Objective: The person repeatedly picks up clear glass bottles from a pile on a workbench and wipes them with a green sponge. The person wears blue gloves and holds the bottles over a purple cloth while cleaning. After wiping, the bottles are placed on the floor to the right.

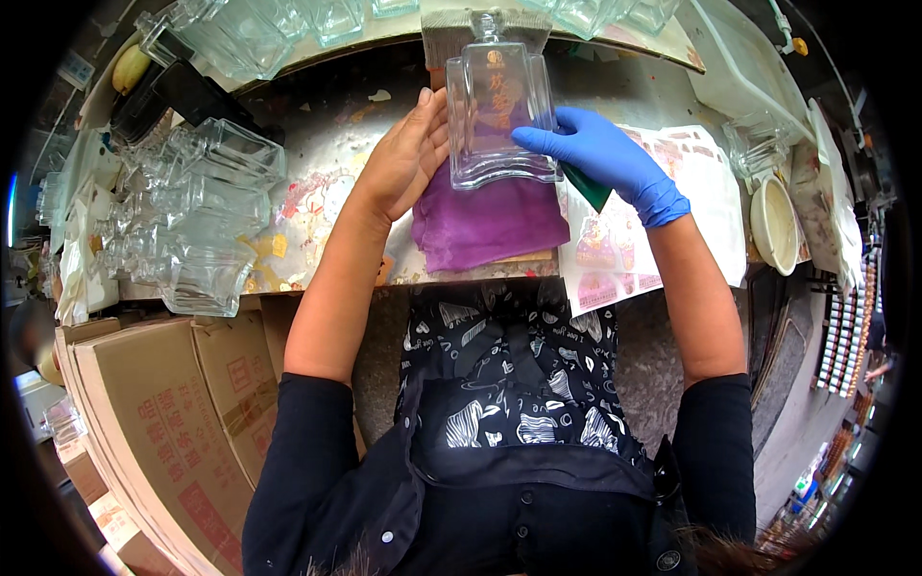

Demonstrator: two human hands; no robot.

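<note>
Worktable (322,144) with purple cloth (485,228), seen remotely. I observe the right hand (610,158) gripping a bottle (482,134); left hand (407,156), fingers extended, flanks it.

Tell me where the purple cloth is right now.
In the head view, the purple cloth lies near the front edge of the table, just below the bottle, with the printed sheets to its right.

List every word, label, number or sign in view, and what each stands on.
Glass bottle: orange characters down the front below a small round mark; wording not quoted.
Cardboard boxes: red characters; not quoted.
Paper sheets: purplish print, too small to read.
Black patterned clothing: white script, not quoted; the rest too small to read.
</note>
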